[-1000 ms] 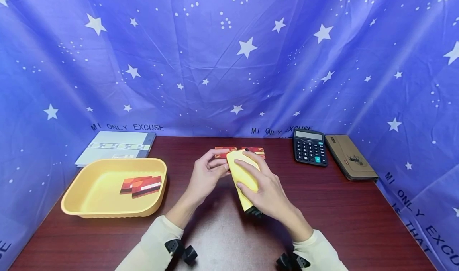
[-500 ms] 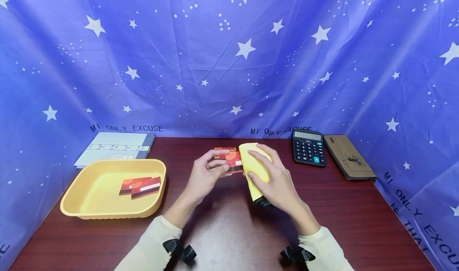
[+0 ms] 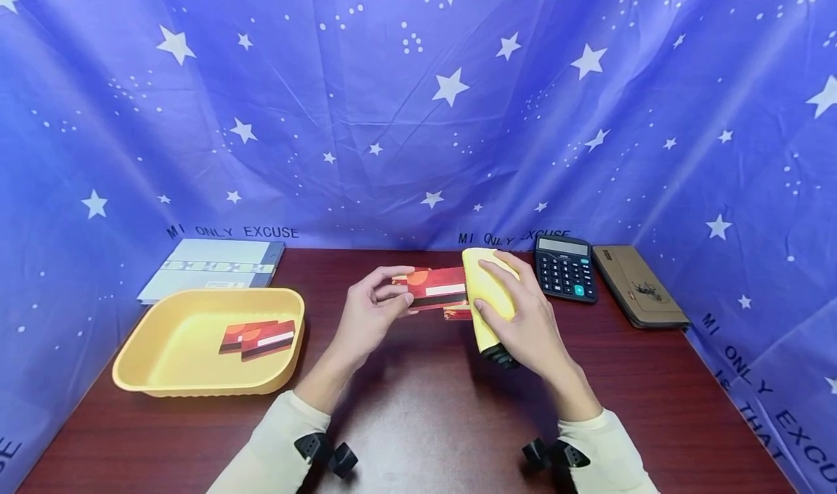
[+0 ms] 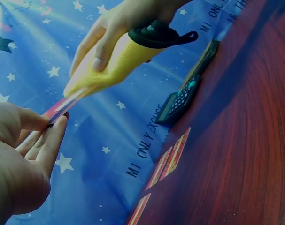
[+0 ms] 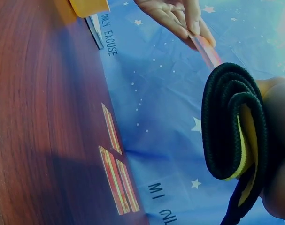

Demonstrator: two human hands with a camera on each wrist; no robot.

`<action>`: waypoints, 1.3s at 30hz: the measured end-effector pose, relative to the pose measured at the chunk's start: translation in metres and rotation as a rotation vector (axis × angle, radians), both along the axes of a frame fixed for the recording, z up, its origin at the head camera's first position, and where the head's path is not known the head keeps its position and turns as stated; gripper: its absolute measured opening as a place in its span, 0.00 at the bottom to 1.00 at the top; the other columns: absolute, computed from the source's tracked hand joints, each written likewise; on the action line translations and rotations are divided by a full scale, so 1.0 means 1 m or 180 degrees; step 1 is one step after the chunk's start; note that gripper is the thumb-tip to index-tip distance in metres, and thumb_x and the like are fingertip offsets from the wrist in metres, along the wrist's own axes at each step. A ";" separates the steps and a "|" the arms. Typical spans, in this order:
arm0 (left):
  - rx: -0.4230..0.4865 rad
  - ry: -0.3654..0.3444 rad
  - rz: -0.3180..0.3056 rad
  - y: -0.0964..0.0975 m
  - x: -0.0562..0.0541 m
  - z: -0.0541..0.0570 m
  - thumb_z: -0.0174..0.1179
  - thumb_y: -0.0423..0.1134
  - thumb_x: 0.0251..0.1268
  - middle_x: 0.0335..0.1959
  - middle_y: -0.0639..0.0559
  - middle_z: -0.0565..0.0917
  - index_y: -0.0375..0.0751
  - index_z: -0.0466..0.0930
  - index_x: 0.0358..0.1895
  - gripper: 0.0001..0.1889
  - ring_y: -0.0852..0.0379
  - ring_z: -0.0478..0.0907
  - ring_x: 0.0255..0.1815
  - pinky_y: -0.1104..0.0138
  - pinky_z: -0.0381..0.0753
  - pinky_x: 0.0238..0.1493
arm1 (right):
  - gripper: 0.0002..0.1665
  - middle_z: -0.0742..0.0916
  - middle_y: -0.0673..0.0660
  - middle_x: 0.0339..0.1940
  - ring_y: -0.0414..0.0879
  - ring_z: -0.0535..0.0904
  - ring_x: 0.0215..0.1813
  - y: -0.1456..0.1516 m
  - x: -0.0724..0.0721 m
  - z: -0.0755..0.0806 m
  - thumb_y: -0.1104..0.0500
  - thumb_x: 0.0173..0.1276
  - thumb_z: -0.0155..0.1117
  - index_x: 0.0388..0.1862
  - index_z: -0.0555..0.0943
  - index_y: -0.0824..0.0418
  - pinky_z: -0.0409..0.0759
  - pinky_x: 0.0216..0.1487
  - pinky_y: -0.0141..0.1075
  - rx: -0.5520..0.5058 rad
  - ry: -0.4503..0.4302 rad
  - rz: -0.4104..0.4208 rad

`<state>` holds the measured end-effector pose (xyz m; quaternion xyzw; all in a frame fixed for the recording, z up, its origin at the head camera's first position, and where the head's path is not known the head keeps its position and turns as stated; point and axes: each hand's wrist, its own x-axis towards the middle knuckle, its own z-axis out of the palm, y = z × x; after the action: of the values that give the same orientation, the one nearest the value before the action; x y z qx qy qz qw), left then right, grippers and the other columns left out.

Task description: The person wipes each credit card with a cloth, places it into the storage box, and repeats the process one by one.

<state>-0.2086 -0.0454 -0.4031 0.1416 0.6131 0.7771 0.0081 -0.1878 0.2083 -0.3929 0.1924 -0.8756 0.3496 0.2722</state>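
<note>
Above the middle of the dark red table [image 3: 418,428], we see a red card [image 3: 434,288] held off the surface between a person's two hands. The left hand [image 3: 369,312] pinches its left end between thumb and fingers. We make out an orange circle, a white strip and a dark band on the card's face; its right end meets the edge of a folded yellow cloth [image 3: 480,301], and we cannot tell how far it runs inside. The right hand [image 3: 523,316] grips that cloth, the thumb lying apart from the leading fingers; how the other fingers sit, we cannot make out. From the right wrist we see the cloth's black border [image 5: 217,126] rolled in layers.

On the table near its back edge we count three more red cards [image 5: 114,180], lying flat. To the left stands a yellow basin [image 3: 173,345], where two overlapping red cards [image 3: 269,340] rest toward its right side, and behind it we find a grey notebook [image 3: 209,258]. At the back right lie a black calculator [image 3: 564,270] and, just beside it, a brown case [image 3: 637,287]. A blue starry curtain [image 3: 366,80] hangs behind everything.
</note>
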 end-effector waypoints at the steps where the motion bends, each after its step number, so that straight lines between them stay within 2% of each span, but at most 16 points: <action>1: 0.0003 -0.0004 0.0014 0.000 0.000 0.001 0.60 0.18 0.63 0.35 0.46 0.88 0.28 0.77 0.63 0.24 0.58 0.88 0.36 0.50 0.92 0.50 | 0.36 0.75 0.56 0.75 0.54 0.73 0.73 0.001 0.000 0.000 0.61 0.60 0.77 0.69 0.80 0.49 0.81 0.53 0.50 -0.0009 -0.0016 -0.0012; 8: -0.0031 0.0004 0.0108 -0.011 0.001 0.010 0.60 0.19 0.65 0.36 0.46 0.89 0.33 0.79 0.63 0.23 0.58 0.88 0.38 0.54 0.92 0.50 | 0.36 0.74 0.55 0.76 0.54 0.72 0.73 0.005 -0.001 0.001 0.61 0.61 0.76 0.69 0.79 0.48 0.79 0.52 0.48 -0.0034 -0.0130 -0.0064; 13: -0.0222 0.0025 0.0171 -0.031 0.001 0.016 0.59 0.20 0.67 0.35 0.49 0.89 0.33 0.78 0.65 0.23 0.61 0.87 0.39 0.54 0.92 0.52 | 0.36 0.74 0.56 0.76 0.55 0.72 0.73 0.007 -0.001 0.000 0.61 0.61 0.76 0.69 0.79 0.49 0.78 0.53 0.47 -0.0071 -0.0121 -0.0087; 21: -0.0695 0.0101 0.0439 -0.086 0.002 0.028 0.58 0.23 0.71 0.35 0.54 0.90 0.32 0.76 0.67 0.22 0.61 0.88 0.39 0.60 0.92 0.50 | 0.36 0.74 0.55 0.76 0.54 0.71 0.74 0.011 -0.003 -0.001 0.61 0.62 0.76 0.70 0.79 0.48 0.77 0.53 0.47 -0.0124 -0.0110 -0.0073; 26: -0.1051 0.0126 0.0544 -0.123 0.009 0.032 0.59 0.29 0.74 0.35 0.60 0.90 0.34 0.74 0.68 0.21 0.63 0.90 0.40 0.66 0.92 0.48 | 0.35 0.74 0.56 0.76 0.55 0.71 0.74 0.010 -0.004 0.001 0.61 0.62 0.76 0.69 0.79 0.49 0.78 0.53 0.49 -0.0111 -0.0114 -0.0042; 30: -0.1229 0.0021 0.0631 -0.149 0.018 0.036 0.61 0.34 0.75 0.37 0.62 0.91 0.41 0.76 0.68 0.21 0.62 0.91 0.39 0.70 0.91 0.46 | 0.35 0.74 0.55 0.76 0.55 0.71 0.74 0.010 -0.003 0.001 0.61 0.62 0.76 0.69 0.79 0.48 0.78 0.55 0.50 -0.0122 -0.0154 -0.0051; 33: -0.1316 -0.0095 0.0648 -0.169 0.023 0.035 0.63 0.36 0.74 0.39 0.65 0.91 0.45 0.77 0.68 0.21 0.63 0.91 0.38 0.71 0.91 0.45 | 0.36 0.74 0.56 0.76 0.56 0.71 0.74 0.011 -0.003 0.000 0.61 0.62 0.76 0.70 0.79 0.48 0.78 0.55 0.51 -0.0129 -0.0179 -0.0062; 36: -0.1358 -0.0134 0.0548 -0.190 0.028 0.029 0.62 0.34 0.74 0.41 0.66 0.91 0.43 0.77 0.68 0.21 0.64 0.90 0.39 0.71 0.92 0.44 | 0.36 0.74 0.56 0.76 0.56 0.71 0.74 0.011 -0.003 0.000 0.61 0.62 0.76 0.70 0.79 0.49 0.78 0.55 0.51 -0.0122 -0.0183 -0.0063; 39: -0.1275 -0.0138 0.0413 -0.209 0.031 0.019 0.61 0.31 0.74 0.43 0.65 0.91 0.41 0.78 0.68 0.21 0.64 0.90 0.40 0.71 0.92 0.44 | 0.36 0.74 0.56 0.76 0.56 0.71 0.74 0.012 -0.004 0.001 0.61 0.61 0.76 0.69 0.79 0.49 0.78 0.56 0.50 -0.0125 -0.0170 -0.0063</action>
<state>-0.1781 -0.2543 -0.3838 0.0806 0.7629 0.6414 -0.0007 -0.1913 0.2202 -0.3921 0.1689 -0.8774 0.3690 0.2559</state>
